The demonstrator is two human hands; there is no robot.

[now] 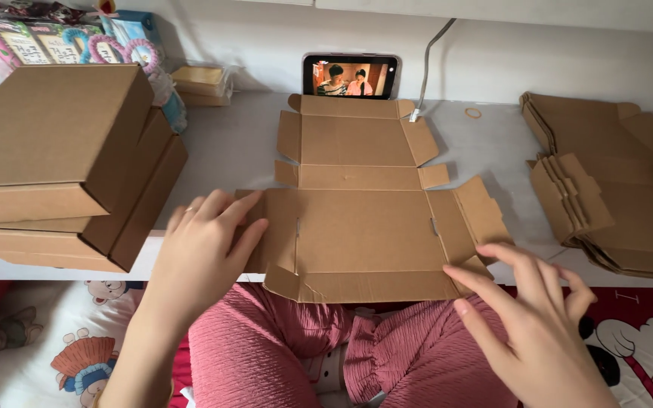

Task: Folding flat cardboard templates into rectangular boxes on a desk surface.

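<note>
A flat, unfolded cardboard box blank (364, 227) lies on the white table (228, 151) in front of me, its near edge hanging over the table's front. My left hand (205, 249) rests with spread fingers on the blank's left side flap. My right hand (530, 310) hovers at the near right corner, fingertips touching the right flap. Neither hand grips anything.
Three folded cardboard boxes (54, 159) are stacked at the left. A pile of flat blanks (614, 189) lies at the right. A phone (351, 76) showing a video leans on the wall behind, with a cable (426, 68) and a rubber band (474, 112) nearby. My pink-trousered knees (341, 355) sit below.
</note>
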